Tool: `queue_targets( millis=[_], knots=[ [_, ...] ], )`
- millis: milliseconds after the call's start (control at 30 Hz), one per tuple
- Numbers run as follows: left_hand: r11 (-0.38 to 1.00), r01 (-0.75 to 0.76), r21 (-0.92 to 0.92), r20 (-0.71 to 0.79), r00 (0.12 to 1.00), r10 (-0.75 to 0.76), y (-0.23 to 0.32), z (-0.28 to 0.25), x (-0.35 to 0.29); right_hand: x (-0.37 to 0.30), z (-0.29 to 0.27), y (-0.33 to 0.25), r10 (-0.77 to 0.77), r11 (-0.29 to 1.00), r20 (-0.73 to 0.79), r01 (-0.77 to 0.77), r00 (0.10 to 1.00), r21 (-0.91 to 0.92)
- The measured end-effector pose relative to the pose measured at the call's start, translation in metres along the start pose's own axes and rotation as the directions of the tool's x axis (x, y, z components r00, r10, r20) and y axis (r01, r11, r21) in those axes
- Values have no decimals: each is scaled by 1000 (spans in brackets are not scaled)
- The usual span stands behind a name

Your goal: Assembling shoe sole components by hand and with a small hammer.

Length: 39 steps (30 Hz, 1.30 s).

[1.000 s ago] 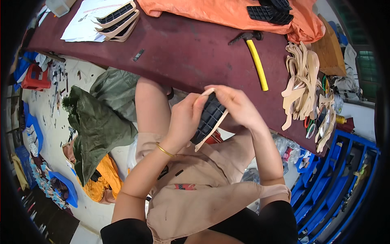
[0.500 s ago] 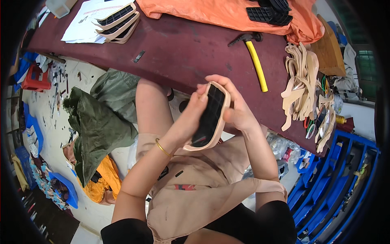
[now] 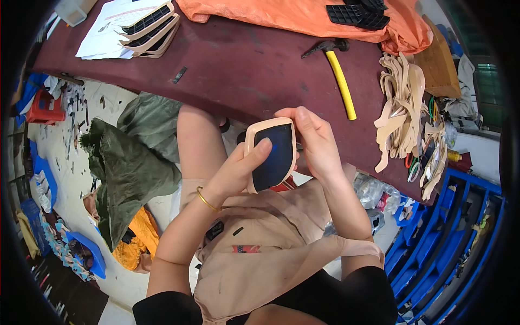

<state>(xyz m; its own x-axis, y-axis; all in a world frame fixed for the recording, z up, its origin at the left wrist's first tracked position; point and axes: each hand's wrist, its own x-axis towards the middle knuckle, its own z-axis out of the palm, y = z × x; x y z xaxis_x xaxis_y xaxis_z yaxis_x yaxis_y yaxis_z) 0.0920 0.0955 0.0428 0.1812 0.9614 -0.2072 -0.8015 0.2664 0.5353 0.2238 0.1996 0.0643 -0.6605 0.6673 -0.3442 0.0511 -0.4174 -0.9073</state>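
Above the lap, just off the near edge of the dark red table, both hands hold a tan shoe piece with a black panel. The left hand grips it from the left side, its thumb pressed on the black face near the top. The right hand clasps the right edge, its fingers curled over the top rim. The piece stands nearly upright with its black face toward the camera, touching both hands and clear of the table.

Open room lies to the left over the floor, where green cloth is heaped. On the table, a yellow-handled hammer lies well apart from the hands, with a stack of tan strips near the right end and a pile of finished pieces at the far left. Blue crates crowd the right side.

Half a second ago the piece was tilted more to the right; a second ago it was turned edge-on, showing its black ribbed side. Both hands have kept their hold.
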Motion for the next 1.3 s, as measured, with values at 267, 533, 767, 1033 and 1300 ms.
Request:
queue_targets(
  millis=[267,533,767,1033,1300],
  knots=[
    [973,32,228,-155,988,4,0,-6,-4,-4,-5,-7,-123,791,134,179,983,-585],
    [950,123,287,15,991,-132,0,-19,-5,2,-7,-14,-127,546,367,374,922,-750],
    [955,92,283,8,995,-98,-10,-16,-3,5,-3,-28,121,514,442,325,889,-794],
    [966,97,238,-160,985,-59,8,-14,7,-15,-11,11,100,942,255,-174,962,287],
    [869,-178,461,-250,914,320,-51,-9,-9,-4,-14,5,100,930,-313,23,944,366]
  ],
)
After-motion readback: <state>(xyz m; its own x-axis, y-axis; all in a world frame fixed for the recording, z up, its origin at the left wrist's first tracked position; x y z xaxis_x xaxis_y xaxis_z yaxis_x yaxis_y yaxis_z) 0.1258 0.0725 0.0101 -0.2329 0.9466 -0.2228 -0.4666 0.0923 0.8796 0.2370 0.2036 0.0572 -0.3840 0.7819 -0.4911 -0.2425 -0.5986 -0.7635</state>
